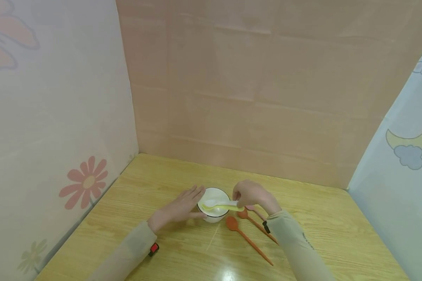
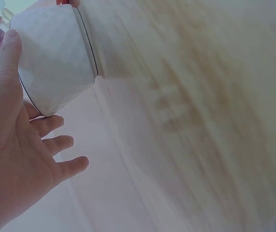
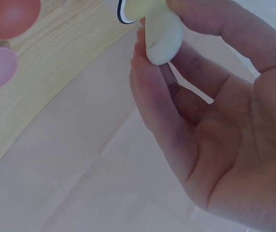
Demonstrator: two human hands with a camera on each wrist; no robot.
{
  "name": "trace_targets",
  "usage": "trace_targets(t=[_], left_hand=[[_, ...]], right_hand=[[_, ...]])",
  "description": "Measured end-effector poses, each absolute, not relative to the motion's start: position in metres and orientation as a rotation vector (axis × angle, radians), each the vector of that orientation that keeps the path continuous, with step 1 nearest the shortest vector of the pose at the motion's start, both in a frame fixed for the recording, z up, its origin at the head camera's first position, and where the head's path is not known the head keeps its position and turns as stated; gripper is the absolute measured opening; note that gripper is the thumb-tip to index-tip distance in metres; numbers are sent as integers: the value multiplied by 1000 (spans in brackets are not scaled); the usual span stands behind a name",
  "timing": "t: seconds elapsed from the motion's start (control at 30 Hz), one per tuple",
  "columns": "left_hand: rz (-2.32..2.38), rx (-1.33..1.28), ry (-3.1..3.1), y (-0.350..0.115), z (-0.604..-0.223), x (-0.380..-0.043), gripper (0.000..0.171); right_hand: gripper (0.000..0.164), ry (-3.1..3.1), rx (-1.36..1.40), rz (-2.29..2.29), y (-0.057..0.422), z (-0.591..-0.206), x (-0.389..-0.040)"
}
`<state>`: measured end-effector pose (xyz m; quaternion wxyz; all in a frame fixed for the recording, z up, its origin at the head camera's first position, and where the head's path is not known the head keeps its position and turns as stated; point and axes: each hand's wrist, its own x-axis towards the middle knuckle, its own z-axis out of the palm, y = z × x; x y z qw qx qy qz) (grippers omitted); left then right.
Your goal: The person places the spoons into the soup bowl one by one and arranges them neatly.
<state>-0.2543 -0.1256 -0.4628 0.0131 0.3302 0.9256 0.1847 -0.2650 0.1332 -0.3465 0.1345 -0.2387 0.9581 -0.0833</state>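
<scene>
A white bowl (image 1: 213,193) with a dark rim line stands on the wooden table. My left hand (image 1: 179,207) holds its left side, thumb on the outer wall near the front and fingers along the far side. In the left wrist view the bowl (image 2: 56,53) shows a faceted outer wall. My right hand (image 1: 252,193) pinches the handle of a yellow-green and white spoon (image 1: 223,207) at the bowl's right. The spoon's far end lies over the bowl's inside. A rounded white handle end (image 3: 164,41) shows between thumb and fingers in the right wrist view.
Two orange spoons (image 1: 232,223) lie right of the bowl, handles slanting toward the front right. Beside them, partly under the right forearm, is a pink spoon (image 1: 250,208). Cloth walls (image 1: 232,97) stand along the table's back and sides.
</scene>
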Motion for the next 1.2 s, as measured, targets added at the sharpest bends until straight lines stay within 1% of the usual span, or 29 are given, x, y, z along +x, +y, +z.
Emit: trace_targets(t=[0.5, 0.83, 1.0, 1.2], left_hand=[[582, 1054, 2892, -124, -463, -254, 92], [583, 1038, 2885, -124, -462, -254, 93], [599, 1031, 2877, -124, -459, -252, 93], [614, 1038, 2870, -125, -460, -253, 92]], right_hand=[[15, 2752, -713, -332, 130, -351, -264], [8, 2740, -738, -364, 130, -351, -264], [10, 2742, -733, -363, 132, -351, -263], [18, 2755, -691, -351, 135, -348, -263]])
